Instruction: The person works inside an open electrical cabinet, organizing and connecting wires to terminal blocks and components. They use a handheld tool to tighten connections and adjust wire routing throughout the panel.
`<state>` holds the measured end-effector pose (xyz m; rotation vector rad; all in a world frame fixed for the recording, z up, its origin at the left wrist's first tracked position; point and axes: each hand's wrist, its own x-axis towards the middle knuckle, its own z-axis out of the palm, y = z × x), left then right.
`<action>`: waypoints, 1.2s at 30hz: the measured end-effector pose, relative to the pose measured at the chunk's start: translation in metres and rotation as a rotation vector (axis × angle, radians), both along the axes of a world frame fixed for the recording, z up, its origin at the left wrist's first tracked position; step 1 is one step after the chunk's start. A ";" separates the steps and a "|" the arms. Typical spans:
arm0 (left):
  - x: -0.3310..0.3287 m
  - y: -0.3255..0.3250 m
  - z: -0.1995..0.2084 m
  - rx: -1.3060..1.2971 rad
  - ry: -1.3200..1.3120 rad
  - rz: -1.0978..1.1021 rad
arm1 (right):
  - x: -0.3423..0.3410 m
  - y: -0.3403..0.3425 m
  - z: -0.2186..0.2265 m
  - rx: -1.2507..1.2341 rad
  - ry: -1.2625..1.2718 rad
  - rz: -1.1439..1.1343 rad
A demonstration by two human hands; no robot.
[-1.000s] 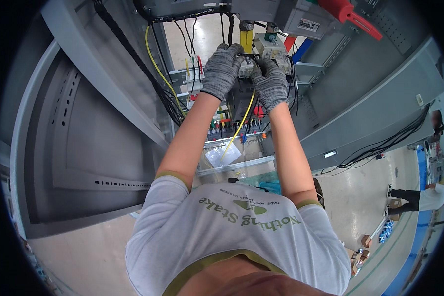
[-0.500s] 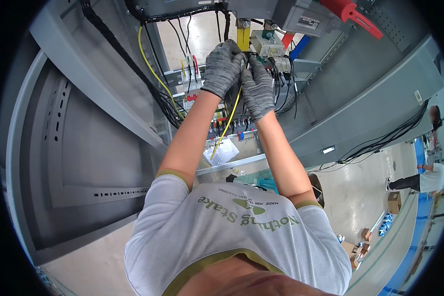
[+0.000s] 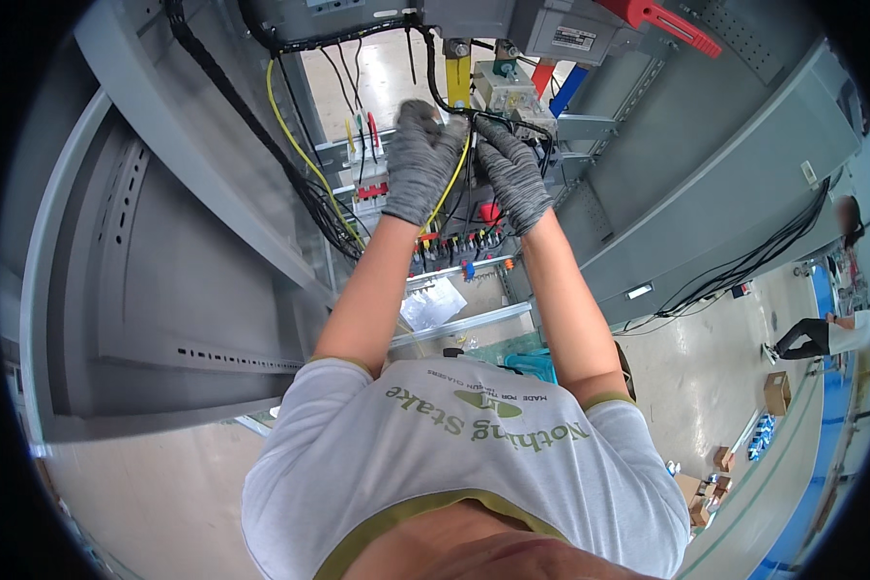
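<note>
Both my hands wear grey knitted gloves inside an open metal cabinet. My right hand (image 3: 514, 179) pinches at a black wire bundle (image 3: 501, 120) that runs across the cabinet below a yellow busbar (image 3: 457, 81). Just left of it, my left hand (image 3: 420, 162) is raised, slightly blurred, thumb apart from the fingers; I see nothing held in it. A thin yellow wire (image 3: 451, 184) hangs between my hands, passing by the left thumb. Behind the right fingertips sits a pale block with a clear cover (image 3: 508, 91).
A row of terminals (image 3: 459, 246) lies below my hands, with a white paper (image 3: 433, 304) nearer me. Left stands a grey cabinet panel (image 3: 193, 261); black cables (image 3: 778, 256) hang along the right one. A red handle (image 3: 662, 24) juts out above. A person (image 3: 831, 336) is far right.
My left hand has moved left and down, away from the bundle and from my right hand. The right hand stays by the bundle. The view has shifted a little.
</note>
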<state>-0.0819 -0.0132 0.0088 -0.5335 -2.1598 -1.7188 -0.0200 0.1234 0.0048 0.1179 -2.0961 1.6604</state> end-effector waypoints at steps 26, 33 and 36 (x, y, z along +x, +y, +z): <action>0.035 -0.032 0.022 -0.499 0.305 0.018 | 0.004 0.025 0.073 1.175 0.035 0.106; 0.029 -0.027 0.018 -0.304 -0.019 -0.164 | -0.010 0.039 0.059 1.111 0.003 0.161; 0.021 -0.026 0.005 -0.192 0.018 -0.258 | -0.014 0.047 0.056 1.035 0.011 0.169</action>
